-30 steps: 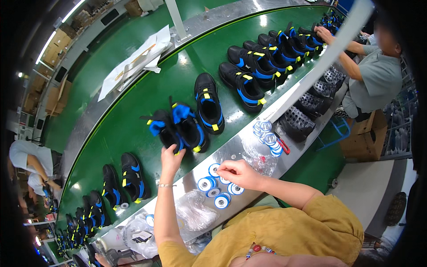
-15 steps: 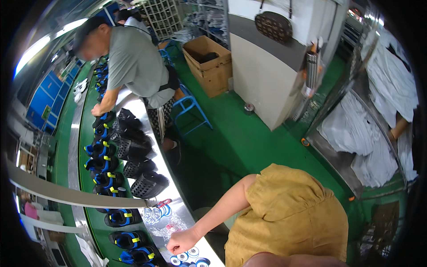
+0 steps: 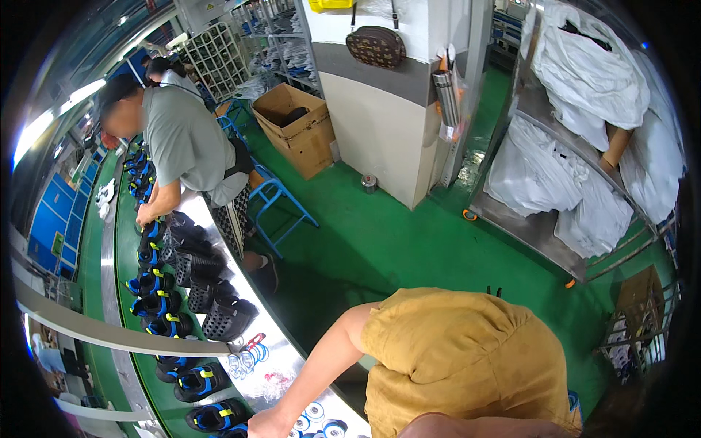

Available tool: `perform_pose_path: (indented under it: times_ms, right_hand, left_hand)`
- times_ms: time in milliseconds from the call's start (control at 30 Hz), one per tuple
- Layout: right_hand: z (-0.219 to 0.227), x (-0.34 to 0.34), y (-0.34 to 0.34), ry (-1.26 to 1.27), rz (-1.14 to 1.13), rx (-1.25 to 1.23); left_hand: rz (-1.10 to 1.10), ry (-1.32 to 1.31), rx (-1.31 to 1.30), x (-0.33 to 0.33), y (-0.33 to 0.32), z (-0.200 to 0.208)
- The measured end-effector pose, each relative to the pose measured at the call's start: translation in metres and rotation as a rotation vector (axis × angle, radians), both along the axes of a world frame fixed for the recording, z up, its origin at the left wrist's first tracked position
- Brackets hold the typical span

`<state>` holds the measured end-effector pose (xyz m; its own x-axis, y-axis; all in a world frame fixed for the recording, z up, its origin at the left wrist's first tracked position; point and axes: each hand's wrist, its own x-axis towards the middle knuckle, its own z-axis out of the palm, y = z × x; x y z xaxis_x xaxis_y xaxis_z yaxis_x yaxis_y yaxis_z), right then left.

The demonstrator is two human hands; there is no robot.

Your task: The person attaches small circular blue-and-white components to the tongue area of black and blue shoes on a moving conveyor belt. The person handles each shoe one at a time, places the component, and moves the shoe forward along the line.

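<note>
My right hand [image 3: 269, 425] rests at seven o'clock beside white-and-blue reels [image 3: 315, 417]; I can't tell its fingers' state. My left hand is unseen. At nine o'clock, finished-looking shoes [image 3: 198, 381] line the belt [image 3: 124, 219]; baskets [image 3: 219, 315] wait.

- the person's right hand [image 3: 269, 425] is cut off by the bottom edge, so its grip cannot be told.
- the left hand is out of view.
- the round blue-and-white rolls [image 3: 315, 422] are partly cut off there too.
</note>
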<state>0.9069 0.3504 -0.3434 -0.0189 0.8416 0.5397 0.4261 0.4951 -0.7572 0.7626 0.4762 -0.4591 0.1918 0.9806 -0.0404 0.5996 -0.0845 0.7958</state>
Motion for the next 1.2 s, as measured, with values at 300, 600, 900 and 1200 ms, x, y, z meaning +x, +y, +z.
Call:
perform_pose_path:
  times_ms: [300, 600, 900, 1200]
  right_hand:
    - [0.022, -0.015, 0.022, -0.069, -0.170, -0.018]
    - [0.025, -0.009, 0.026, -0.096, -0.112, -0.020]
    - [0.040, 0.024, -0.010, 0.059, -0.041, 0.017]
    - [0.046, 0.021, 0.027, -0.131, 0.122, -0.240]
  left_hand:
    - [0.042, -0.088, -0.008, -0.007, -0.001, -0.002]
    - [0.168, -0.257, -0.018, -0.034, -0.003, 0.000]
    - [0.164, -0.748, -0.150, -0.056, -0.082, 0.096]
    - [0.360, -0.897, -0.253, -0.068, -0.111, 0.108]
